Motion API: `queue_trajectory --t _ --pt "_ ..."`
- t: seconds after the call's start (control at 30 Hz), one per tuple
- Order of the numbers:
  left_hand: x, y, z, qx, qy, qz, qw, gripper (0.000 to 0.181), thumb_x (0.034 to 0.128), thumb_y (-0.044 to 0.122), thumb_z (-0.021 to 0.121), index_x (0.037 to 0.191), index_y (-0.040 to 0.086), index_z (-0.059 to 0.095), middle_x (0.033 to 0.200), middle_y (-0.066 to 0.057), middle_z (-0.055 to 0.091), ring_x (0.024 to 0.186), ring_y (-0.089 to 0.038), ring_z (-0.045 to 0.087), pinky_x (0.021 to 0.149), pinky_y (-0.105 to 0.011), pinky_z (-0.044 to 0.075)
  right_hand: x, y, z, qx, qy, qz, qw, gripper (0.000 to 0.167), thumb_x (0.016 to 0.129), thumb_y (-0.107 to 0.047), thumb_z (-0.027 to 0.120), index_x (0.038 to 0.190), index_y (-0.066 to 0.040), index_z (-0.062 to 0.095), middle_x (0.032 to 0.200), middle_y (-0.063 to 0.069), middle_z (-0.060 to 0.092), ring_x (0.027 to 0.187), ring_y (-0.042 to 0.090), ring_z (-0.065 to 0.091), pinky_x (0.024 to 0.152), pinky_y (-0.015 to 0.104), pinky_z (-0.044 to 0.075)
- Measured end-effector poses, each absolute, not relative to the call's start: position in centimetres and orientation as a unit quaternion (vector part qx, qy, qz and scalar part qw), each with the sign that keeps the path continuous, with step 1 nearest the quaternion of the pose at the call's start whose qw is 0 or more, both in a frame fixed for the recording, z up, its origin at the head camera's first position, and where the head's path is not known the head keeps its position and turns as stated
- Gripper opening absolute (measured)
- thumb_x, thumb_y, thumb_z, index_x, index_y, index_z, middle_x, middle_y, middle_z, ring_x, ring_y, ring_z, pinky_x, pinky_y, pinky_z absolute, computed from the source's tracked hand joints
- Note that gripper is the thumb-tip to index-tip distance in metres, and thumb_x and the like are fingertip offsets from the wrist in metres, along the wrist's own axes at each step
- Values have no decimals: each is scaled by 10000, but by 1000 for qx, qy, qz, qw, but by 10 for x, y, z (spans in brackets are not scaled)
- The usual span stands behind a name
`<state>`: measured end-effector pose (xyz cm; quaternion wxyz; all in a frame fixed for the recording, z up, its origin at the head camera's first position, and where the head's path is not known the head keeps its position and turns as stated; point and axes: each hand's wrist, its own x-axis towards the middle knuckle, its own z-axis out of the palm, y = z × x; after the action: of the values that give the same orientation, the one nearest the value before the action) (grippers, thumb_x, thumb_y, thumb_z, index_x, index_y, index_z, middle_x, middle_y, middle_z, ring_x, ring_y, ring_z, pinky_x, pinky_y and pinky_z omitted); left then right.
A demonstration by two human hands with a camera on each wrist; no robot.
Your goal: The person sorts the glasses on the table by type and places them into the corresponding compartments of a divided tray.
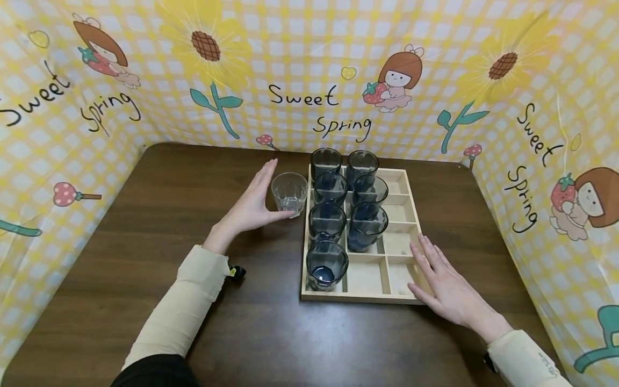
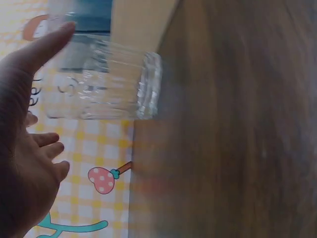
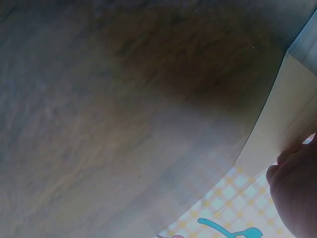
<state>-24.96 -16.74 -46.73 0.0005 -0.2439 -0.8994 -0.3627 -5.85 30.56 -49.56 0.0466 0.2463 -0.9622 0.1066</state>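
Observation:
A clear glass [image 1: 289, 194] stands upright on the table, just left of a wooden tray [image 1: 405, 196]. My left hand [image 1: 253, 203] is beside this glass, thumb out near its base and fingers apart from it; the left wrist view shows the same clear glass [image 2: 109, 84] with the thumb in front. Whether the thumb touches it, I cannot tell. Dark blue-grey glasses [image 1: 326, 263] fill the tray's left column and most of the middle one. At the tray's right edge rests my right hand [image 1: 447, 285], fingers extended; the right wrist view catches only part of this hand [image 3: 297, 191].
The brown wooden table [image 1: 232, 333] carries the tray right of its middle. Thin dividers split the tray into compartments, and those down its right side hold no glasses. A yellow checked cloth [image 1: 300, 43] with printed figures encloses the table at the back and both sides.

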Motion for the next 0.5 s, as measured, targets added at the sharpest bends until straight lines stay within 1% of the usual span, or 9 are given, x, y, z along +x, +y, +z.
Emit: queue_trajectory --t 0.07,0.1,0.3,0.4,0.5 --pt "-252 -165 -468 -241 -906 -348 13 1341 865 484 938 1785 282 -17 1873 -93 69 1738 -355 118 1352 -659 260 -58 306 -496 243 -963 108 47 891 1073 -413 686 1743 -29 242 1830 267 152 1737 315 145 1360 177 -67" --pt "-253 -164 -469 -241 -909 -341 16 1337 863 499 935 1787 268 -4 1872 -95 78 1738 -359 116 1363 -648 242 -58 306 -496 241 -963 108 46 892 1073 -414 686 1744 -31 241 1831 263 149 1737 314 145 1360 176 -67" --pt "-259 -162 -476 -234 -931 -278 29 1374 842 582 918 1784 137 22 1861 -171 109 1746 -371 54 1415 -586 65 -59 306 -496 238 -964 110 37 895 1074 -416 683 1749 -40 231 1836 255 135 1737 316 143 1346 161 -81" --pt "-261 -162 -482 -228 -938 -260 40 1380 826 606 917 1784 134 45 1856 -189 115 1746 -375 47 1414 -595 40 -58 306 -496 236 -965 111 34 895 1075 -416 682 1748 -38 230 1838 254 128 1735 325 148 1341 155 -85" --pt "-263 -162 -487 -221 -936 -268 49 1351 819 600 925 1786 154 92 1853 -188 129 1746 -369 53 1410 -607 50 -58 306 -496 235 -965 112 33 896 1074 -416 685 1749 -40 230 1839 251 128 1728 346 169 1337 151 -86"
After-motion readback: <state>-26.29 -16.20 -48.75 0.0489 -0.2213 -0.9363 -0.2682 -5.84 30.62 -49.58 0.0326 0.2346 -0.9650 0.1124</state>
